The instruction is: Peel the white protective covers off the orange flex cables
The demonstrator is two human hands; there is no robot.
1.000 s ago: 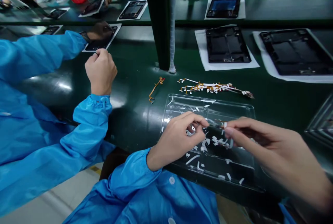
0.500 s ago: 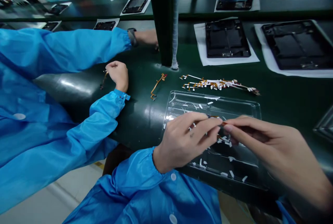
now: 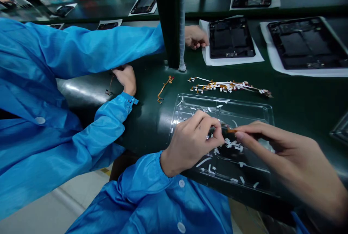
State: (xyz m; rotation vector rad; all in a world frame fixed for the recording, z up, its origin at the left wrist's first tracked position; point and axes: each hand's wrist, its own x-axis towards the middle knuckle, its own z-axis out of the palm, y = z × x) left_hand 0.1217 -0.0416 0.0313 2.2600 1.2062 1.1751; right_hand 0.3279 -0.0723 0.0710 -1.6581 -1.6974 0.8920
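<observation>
My right hand (image 3: 288, 158) pinches a small orange flex cable (image 3: 231, 130) between thumb and forefinger, above a clear plastic tray (image 3: 252, 106). Close by on the left, my left hand (image 3: 194, 141) is closed with thumb and forefinger pressed together; what is between them, if anything, is too small to make out. White scraps of backing paper (image 3: 235, 145) lie scattered in the tray under both hands. Behind the tray is a pile of flex cables with white strips (image 3: 228, 86). A single orange flex cable (image 3: 164, 90) rests on the green bench to the left.
A co-worker's blue sleeves (image 3: 89, 47) reach in from the left; one hand (image 3: 196, 37) touches the white sheet under a black tablet housing (image 3: 231, 38). Another housing (image 3: 307, 44) lies to the right. A dark green post (image 3: 170, 20) rises from the bench.
My left fingertips have drawn back left from the cable and curled into a pinch. The co-worker's far arm has stretched right, past the post, to the tablet housing's sheet.
</observation>
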